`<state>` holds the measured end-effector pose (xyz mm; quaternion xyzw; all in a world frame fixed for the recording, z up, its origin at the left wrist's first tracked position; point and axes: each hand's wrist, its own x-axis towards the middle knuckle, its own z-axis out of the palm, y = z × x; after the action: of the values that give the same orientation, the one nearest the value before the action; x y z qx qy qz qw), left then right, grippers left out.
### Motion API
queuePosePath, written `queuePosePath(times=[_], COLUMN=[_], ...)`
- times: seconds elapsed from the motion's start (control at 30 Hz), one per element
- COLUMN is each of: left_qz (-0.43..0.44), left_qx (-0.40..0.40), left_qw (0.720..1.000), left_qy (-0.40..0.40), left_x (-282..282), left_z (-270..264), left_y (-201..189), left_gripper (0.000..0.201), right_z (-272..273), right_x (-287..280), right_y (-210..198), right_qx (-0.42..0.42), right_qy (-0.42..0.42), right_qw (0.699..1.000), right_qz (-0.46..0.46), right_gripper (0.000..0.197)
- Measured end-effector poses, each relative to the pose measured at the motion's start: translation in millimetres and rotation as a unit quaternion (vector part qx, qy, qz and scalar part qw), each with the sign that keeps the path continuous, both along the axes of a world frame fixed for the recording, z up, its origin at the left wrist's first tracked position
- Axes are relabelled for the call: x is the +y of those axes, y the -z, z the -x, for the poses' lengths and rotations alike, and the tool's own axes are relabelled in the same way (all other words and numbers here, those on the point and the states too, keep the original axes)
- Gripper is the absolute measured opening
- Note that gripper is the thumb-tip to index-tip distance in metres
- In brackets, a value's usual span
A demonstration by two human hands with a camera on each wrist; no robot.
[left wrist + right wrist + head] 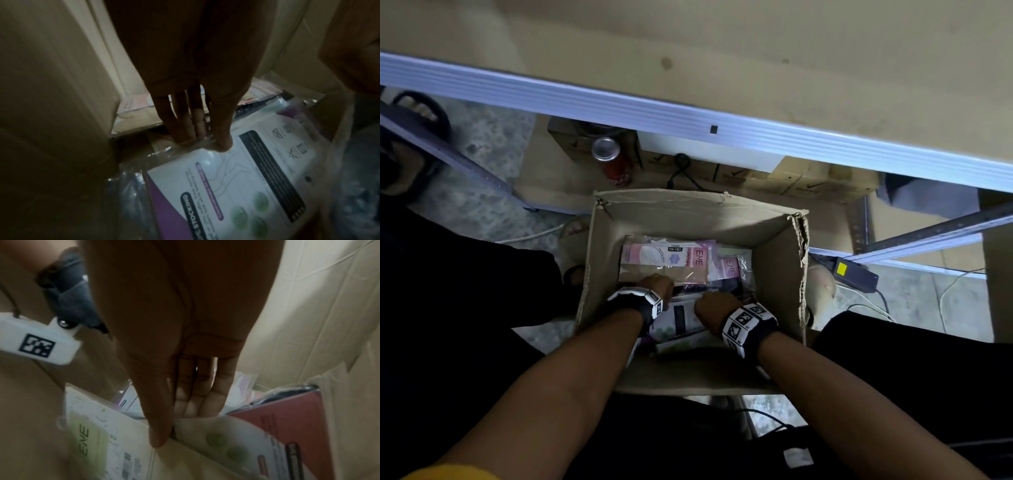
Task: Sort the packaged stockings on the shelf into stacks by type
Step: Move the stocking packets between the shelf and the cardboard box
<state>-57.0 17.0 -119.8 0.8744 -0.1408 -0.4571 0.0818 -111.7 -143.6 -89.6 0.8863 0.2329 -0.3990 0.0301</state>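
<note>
Both hands in box (774,270): left hand (197,123) pinches white pack (236,178), right hand (185,399) pinches green pack (107,443); only head view shows one can (610,158).

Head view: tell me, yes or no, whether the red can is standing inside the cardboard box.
No: the red can stands outside the cardboard box, beyond its far wall under the shelf edge.

Both forearms are reached down toward 12 o'clock, left hand (655,281) and right hand (714,306) pinched thumb-to-fingers, wristbands strapped on.
</note>
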Motion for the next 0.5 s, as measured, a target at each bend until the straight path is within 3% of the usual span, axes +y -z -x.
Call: queuePosePath(times=[0.13, 0.27, 0.5], left_qz=[0.005, 0.03, 0.039], left_qx=[-0.014, -0.013, -0.012], left_qw=[1.0, 0.999, 0.999], left_qy=[0.014, -0.023, 0.001], left_x=[0.9, 0.6, -14.1], left_z=[2.6, -3.6, -24.9], left_y=[-3.8, -15.7, -59.4], left_gripper=[0.019, 0.031, 0.027], right_z=[-1.3, -5.8, -17.1], right_x=[1.0, 0.1, 3.0], right_y=[-2.2, -5.9, -32.6], right_qx=[0.0, 0.02, -0.013], right_qy=[0.01, 0.018, 0.082], right_qw=[1.0, 1.0, 0.996], right_qz=[0.001, -0.005, -0.015], right_gripper=[0.027, 0.021, 0.028])
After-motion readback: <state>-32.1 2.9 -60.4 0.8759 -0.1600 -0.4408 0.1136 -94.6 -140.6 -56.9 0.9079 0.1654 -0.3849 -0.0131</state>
